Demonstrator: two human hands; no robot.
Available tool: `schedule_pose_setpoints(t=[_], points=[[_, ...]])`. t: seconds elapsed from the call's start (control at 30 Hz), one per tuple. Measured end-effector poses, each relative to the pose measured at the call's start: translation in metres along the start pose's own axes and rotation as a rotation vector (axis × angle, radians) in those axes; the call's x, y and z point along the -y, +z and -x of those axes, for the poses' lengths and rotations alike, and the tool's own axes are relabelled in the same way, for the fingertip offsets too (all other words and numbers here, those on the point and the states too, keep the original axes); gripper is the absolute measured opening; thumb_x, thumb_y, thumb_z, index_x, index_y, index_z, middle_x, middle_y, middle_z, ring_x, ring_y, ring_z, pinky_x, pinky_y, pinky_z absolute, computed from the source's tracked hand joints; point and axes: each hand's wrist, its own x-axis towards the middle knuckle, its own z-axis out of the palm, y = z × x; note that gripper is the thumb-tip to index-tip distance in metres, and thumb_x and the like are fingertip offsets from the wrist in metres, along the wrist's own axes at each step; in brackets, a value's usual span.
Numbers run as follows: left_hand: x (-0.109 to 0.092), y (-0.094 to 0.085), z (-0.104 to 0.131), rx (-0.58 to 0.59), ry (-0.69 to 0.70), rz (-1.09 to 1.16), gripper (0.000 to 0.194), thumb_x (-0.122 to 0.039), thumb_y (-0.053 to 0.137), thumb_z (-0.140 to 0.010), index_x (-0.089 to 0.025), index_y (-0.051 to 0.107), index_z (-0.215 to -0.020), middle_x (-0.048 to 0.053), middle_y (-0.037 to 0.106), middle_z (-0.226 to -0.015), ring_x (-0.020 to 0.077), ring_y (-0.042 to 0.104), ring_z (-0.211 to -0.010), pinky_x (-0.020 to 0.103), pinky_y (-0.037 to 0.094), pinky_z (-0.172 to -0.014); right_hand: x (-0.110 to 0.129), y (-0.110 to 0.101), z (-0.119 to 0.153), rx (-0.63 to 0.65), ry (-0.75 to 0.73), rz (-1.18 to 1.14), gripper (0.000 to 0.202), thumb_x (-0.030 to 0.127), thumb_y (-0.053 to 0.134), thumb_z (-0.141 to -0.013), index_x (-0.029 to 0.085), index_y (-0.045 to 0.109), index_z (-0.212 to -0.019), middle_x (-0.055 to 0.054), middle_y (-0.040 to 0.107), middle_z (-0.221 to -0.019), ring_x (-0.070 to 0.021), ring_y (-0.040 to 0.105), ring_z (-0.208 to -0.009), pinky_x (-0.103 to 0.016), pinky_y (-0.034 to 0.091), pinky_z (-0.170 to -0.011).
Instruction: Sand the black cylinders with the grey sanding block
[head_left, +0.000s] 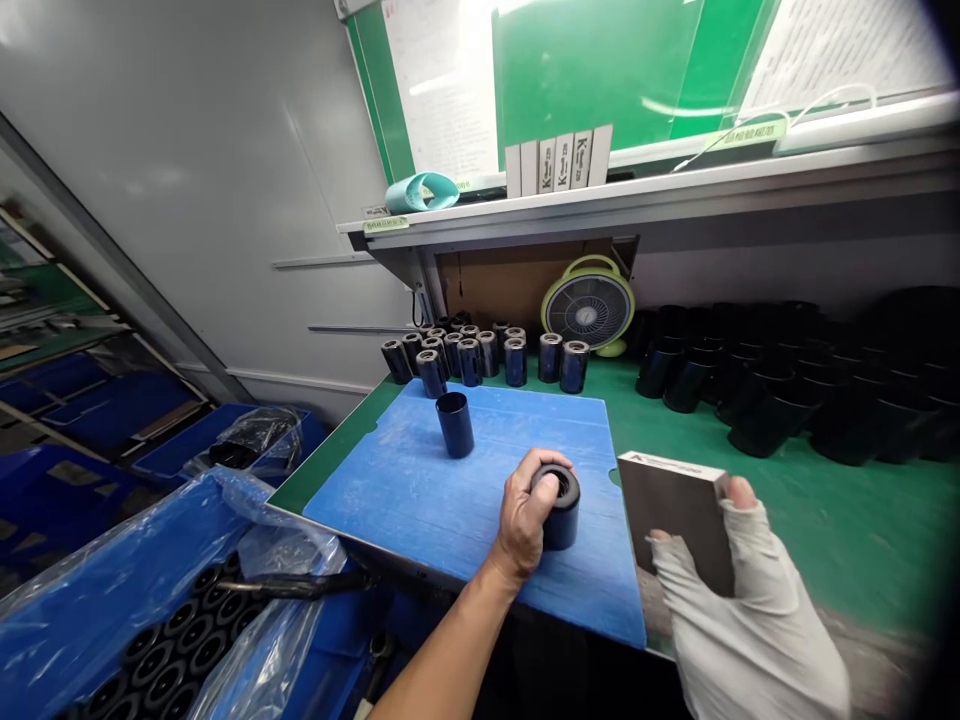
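Note:
My bare left hand (523,512) is wrapped round a black cylinder (564,520) that stands on the blue sheet (390,490), its thumb at the hole in the top ring. In a pale glove with bare fingertips, my right hand (750,590) grips a dark grey block (675,515) with a white printed top edge, over the right side of the bench. Behind and left of my left hand, an open black cylinder (455,425) stands upright on the sheet.
Several dark cylinders with metal rims (514,362) stand behind the sheet, beside a green fan (588,310). Many black cylinders (772,410) fill the back right. A blue bin (300,640) of black parts sits lower left. White boxes (562,163) line the shelf above.

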Motion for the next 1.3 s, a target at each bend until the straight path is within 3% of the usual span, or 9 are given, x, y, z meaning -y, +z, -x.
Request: schedule_pose_setpoints(t=[0.13,0.3,0.43,0.53,0.7,0.9,1.03,1.17,1.3], points=[[0.004,0.01,0.005,-0.09,-0.053,-0.025,0.049,-0.046,0.027,-0.106,-0.017,0.066,-0.096,0.005,0.066,-0.077,0.0189,0.06,-0.074,0.031,0.048,-0.077,0.025,0.009,0.0,-0.067,-0.089,-0.049,0.067,0.021,0.06,-0.095,0.026,0.035,-0.158,-0.011,0.064,-0.122,-0.0226,0.068,-0.099,-0.038,0.058,-0.086],[0.006,0.018,0.005,-0.202,-0.047,-0.129,0.055,-0.044,0.022,-0.108,-0.018,0.066,-0.089,0.006,0.068,-0.082,0.0195,0.063,-0.079,0.031,0.048,-0.083,0.028,0.026,-0.001,-0.102,-0.133,-0.074,0.07,0.019,0.066,-0.091,0.027,0.039,-0.156,-0.011,0.065,-0.123,-0.0235,0.066,-0.102,-0.04,0.056,-0.093],[0.006,0.017,0.005,-0.219,0.013,-0.183,0.052,-0.043,0.022,-0.107,-0.02,0.066,-0.092,0.007,0.071,-0.086,0.0202,0.064,-0.084,0.03,0.049,-0.084,0.031,0.033,0.005,0.141,-0.053,-0.293,0.06,0.021,0.057,-0.097,0.029,0.043,-0.154,-0.009,0.069,-0.119,-0.0228,0.07,-0.094,-0.038,0.06,-0.087],[0.006,0.017,0.005,-0.187,-0.008,-0.16,0.054,-0.041,0.02,-0.107,-0.019,0.066,-0.089,0.006,0.07,-0.086,0.0197,0.065,-0.083,0.03,0.049,-0.083,0.032,0.031,0.007,0.258,-0.04,-0.275,0.049,0.021,0.049,-0.099,0.026,0.051,-0.148,-0.007,0.074,-0.104,-0.0221,0.072,-0.083,-0.033,0.062,-0.078],[0.004,0.015,0.003,-0.187,0.029,-0.191,0.047,-0.034,0.023,-0.107,-0.019,0.065,-0.09,0.005,0.07,-0.086,0.0187,0.064,-0.082,0.029,0.048,-0.081,0.029,0.032,-0.003,0.134,-0.223,-0.235,0.075,0.02,0.06,-0.094,0.037,0.026,-0.16,-0.007,0.068,-0.124,-0.0201,0.071,-0.1,-0.037,0.059,-0.093],[0.003,0.013,0.003,-0.154,0.019,-0.188,0.051,-0.032,0.02,-0.107,-0.019,0.065,-0.088,0.005,0.07,-0.083,0.019,0.064,-0.081,0.03,0.048,-0.082,0.027,0.029,0.002,0.195,-0.203,-0.233,0.067,0.014,0.053,-0.096,0.032,0.033,-0.158,-0.007,0.071,-0.114,-0.0177,0.071,-0.087,-0.029,0.06,-0.08],[0.005,0.012,0.002,-0.199,0.06,-0.221,0.045,-0.032,0.025,-0.106,-0.019,0.065,-0.09,0.005,0.07,-0.086,0.0196,0.063,-0.083,0.03,0.049,-0.082,0.028,0.036,-0.004,0.082,-0.314,-0.18,0.08,0.013,0.061,-0.092,0.033,0.025,-0.16,-0.01,0.066,-0.126,-0.0215,0.069,-0.099,-0.038,0.057,-0.092],[0.004,0.011,0.002,-0.133,0.031,-0.173,0.05,-0.033,0.021,-0.106,-0.019,0.065,-0.088,0.006,0.07,-0.083,0.0202,0.064,-0.082,0.031,0.049,-0.082,0.03,0.034,-0.002,0.197,-0.287,-0.217,0.069,0.014,0.051,-0.096,0.031,0.029,-0.16,-0.01,0.069,-0.123,-0.0221,0.071,-0.097,-0.036,0.06,-0.086],[0.003,0.01,0.002,-0.167,0.032,-0.186,0.048,-0.033,0.023,-0.106,-0.019,0.066,-0.089,0.006,0.07,-0.085,0.02,0.064,-0.082,0.03,0.049,-0.083,0.032,0.035,-0.003,0.087,-0.276,-0.179,0.072,0.015,0.059,-0.093,0.03,0.032,-0.159,-0.011,0.069,-0.12,-0.0231,0.07,-0.097,-0.037,0.059,-0.087]])
